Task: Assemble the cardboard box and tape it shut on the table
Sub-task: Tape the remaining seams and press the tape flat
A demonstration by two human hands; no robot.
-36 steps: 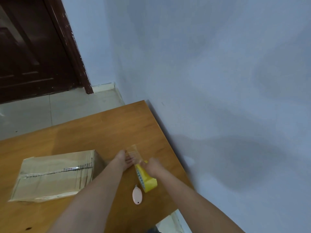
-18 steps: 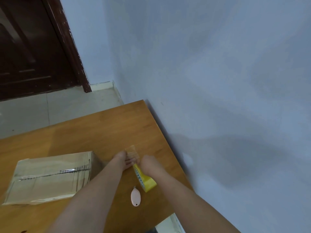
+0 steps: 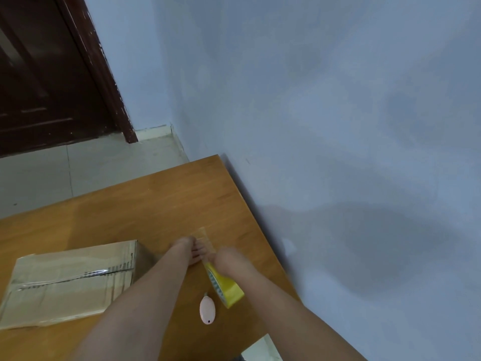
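Two hands, left hand (image 3: 191,250) pinching tape strip (image 3: 205,238), right hand (image 3: 229,260) gripping roll (image 3: 225,286)

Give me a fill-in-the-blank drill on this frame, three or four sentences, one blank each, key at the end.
1. The right hand grips a roll of tape whose colour is ____.
2. The left hand pinches the clear tape strip pulled from the ____.
3. The cardboard box lies on the table to the ____ of both hands.
4. The small pink object lies on the table, held by ____ hand.

Missing words: yellow; roll; left; neither
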